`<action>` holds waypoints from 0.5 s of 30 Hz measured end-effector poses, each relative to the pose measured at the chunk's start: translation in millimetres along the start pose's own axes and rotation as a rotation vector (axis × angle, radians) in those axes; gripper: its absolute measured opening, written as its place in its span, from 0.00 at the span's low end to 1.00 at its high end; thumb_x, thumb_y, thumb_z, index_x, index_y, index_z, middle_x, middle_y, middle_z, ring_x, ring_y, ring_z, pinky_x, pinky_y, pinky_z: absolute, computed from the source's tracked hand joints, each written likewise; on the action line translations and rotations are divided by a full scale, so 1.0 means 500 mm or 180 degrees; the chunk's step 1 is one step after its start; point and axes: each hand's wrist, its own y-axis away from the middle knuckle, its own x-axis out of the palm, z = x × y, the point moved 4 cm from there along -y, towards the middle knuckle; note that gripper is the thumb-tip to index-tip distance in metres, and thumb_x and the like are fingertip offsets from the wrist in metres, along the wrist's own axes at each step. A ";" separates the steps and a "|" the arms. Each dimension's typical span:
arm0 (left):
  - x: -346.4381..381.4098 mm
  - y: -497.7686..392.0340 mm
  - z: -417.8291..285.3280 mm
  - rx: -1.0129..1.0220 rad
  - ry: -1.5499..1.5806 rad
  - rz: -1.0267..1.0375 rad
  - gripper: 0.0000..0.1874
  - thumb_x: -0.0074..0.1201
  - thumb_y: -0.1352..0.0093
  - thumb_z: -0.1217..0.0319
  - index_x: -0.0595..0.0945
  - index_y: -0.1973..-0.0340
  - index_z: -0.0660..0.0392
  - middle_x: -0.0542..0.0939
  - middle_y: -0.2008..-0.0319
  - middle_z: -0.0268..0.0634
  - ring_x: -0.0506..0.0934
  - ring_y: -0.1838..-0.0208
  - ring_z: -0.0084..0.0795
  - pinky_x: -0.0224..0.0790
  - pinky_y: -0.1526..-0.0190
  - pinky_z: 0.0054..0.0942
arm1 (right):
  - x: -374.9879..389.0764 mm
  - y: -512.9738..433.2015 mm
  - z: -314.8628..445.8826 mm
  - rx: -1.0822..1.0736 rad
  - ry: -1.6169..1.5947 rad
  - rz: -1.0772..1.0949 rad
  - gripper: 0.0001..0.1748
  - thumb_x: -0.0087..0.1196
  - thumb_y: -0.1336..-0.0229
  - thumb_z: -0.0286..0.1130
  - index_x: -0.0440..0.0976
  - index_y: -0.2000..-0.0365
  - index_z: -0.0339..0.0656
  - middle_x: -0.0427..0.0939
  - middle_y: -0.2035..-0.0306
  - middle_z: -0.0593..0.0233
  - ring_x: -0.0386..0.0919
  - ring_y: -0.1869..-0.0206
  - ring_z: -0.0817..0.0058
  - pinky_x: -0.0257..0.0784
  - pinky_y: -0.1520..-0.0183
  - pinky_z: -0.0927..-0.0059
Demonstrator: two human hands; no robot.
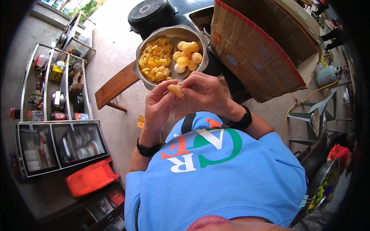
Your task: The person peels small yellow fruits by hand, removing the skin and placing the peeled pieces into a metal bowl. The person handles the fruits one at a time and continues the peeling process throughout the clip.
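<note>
A piece of peeled citrus [175, 90], made of a few joined segments, is between my two hands near the bowl's front rim. My left hand [158, 101] grips it with thumb and fingers. The thumb and forefinger of my right hand [205, 89] pinch at its right side. Beyond them stands a wide metal bowl [204, 62]. Loose citrus segments [154, 59] cover its left part, and several whole peeled citrus fruits [187, 55] are heaped on its right.
A large cardboard box [245, 49] stands right of the bowl, and a dark lidded pot [150, 14] behind it. A wooden bench [117, 83] is at the left. Farther right are a gas cylinder [326, 75] and a yellow hose [310, 93].
</note>
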 end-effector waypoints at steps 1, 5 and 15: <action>-0.001 0.002 0.000 -0.0054 0.0006 0.0029 0.18 0.54 0.23 0.76 0.78 0.39 0.66 0.85 0.52 0.42 0.85 0.54 0.29 0.78 0.52 0.24 | 0.001 0.001 -0.002 0.0074 -0.0063 0.0020 0.06 0.63 0.37 0.23 0.80 0.60 0.35 0.81 0.64 0.64 0.80 0.59 0.80 0.75 0.54 0.78; -0.002 0.005 0.007 -0.0175 0.0023 0.0052 0.18 0.54 0.23 0.74 0.78 0.39 0.66 0.84 0.53 0.41 0.83 0.56 0.26 0.76 0.54 0.22 | -0.003 0.006 -0.011 0.0478 -0.0240 -0.0093 0.06 0.63 0.36 0.25 0.79 0.60 0.36 0.82 0.62 0.64 0.80 0.59 0.81 0.75 0.55 0.79; -0.006 0.020 0.035 -0.0519 0.0421 0.0075 0.22 0.52 0.24 0.73 0.76 0.36 0.66 0.82 0.48 0.42 0.81 0.52 0.26 0.75 0.54 0.22 | -0.003 -0.004 -0.012 -0.0274 0.0154 -0.0290 0.09 0.66 0.39 0.24 0.80 0.59 0.37 0.83 0.64 0.66 0.82 0.59 0.82 0.77 0.55 0.78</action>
